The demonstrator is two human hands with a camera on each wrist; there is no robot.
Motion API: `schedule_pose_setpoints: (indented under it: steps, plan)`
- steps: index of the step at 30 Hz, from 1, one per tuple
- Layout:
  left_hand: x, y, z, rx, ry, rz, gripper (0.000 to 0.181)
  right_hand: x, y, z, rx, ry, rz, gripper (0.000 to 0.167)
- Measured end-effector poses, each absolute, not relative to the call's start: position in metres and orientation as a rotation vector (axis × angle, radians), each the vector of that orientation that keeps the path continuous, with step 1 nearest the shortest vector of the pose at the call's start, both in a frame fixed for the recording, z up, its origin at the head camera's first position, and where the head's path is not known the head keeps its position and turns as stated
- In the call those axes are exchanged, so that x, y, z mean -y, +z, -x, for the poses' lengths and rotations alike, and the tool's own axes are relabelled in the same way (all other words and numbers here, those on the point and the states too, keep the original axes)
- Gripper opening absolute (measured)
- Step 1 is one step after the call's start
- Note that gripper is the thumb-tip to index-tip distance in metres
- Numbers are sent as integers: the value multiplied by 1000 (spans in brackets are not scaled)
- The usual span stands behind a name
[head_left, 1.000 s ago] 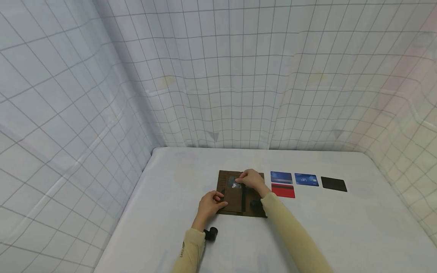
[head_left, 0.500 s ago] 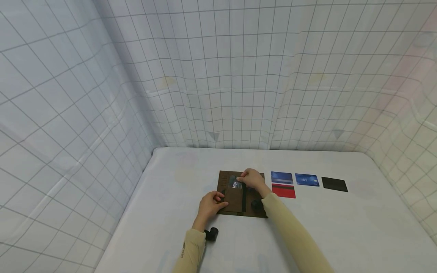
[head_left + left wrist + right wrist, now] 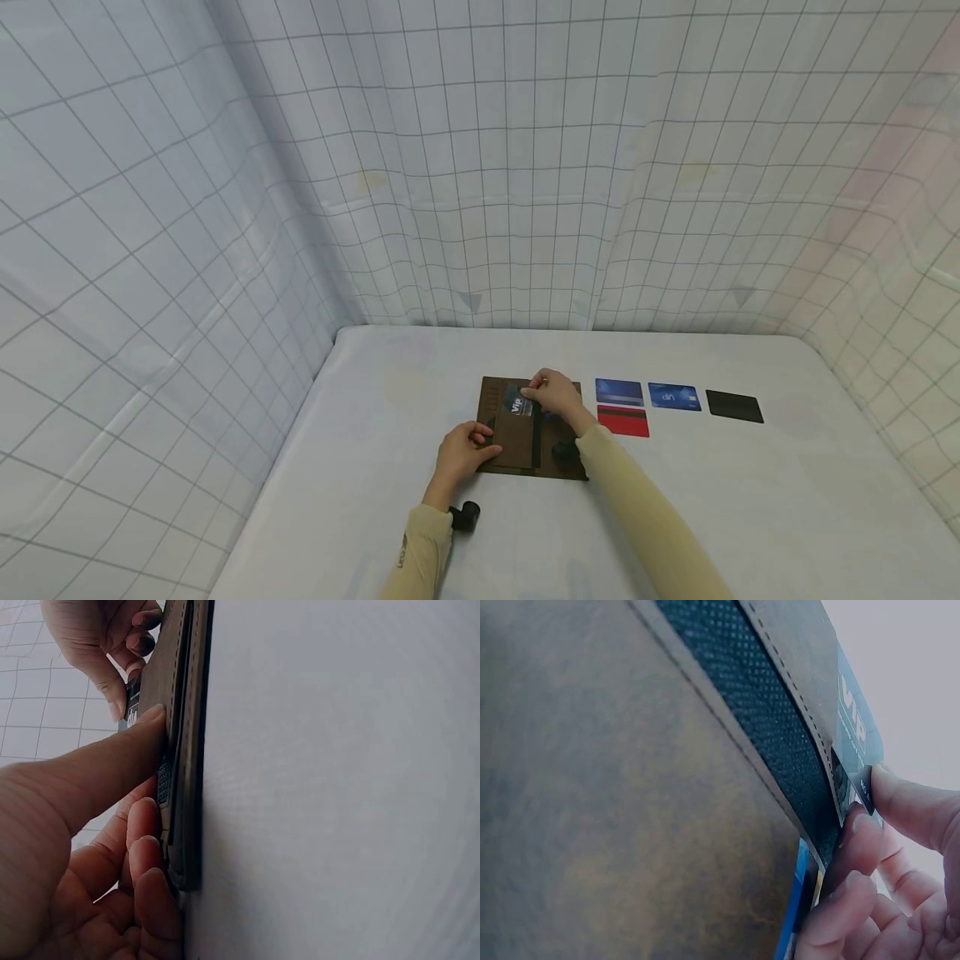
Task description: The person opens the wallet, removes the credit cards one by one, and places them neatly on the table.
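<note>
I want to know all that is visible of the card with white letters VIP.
The card is thin and flat, dark in the head view and bluish-grey in the right wrist view, and looks like plastic. White VIP letters stand sideways in the head view, with smaller print too small to read. It is at the far part of the brown wallet, whose stitched edge seems to cover part of it. The right hand pinches its edge.
</note>
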State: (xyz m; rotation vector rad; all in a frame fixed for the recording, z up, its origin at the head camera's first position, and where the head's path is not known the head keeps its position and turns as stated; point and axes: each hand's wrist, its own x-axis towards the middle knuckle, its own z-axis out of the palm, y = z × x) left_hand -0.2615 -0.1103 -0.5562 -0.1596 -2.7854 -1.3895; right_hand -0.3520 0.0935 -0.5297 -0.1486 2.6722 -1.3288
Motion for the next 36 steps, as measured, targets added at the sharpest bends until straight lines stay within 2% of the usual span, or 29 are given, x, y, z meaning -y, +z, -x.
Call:
schedule_pose_setpoints:
  steps: [36]
  plan:
    - [108,-557,261,2795,-1367,121,25,-97,-528,349,-2649,-1508,23,21]
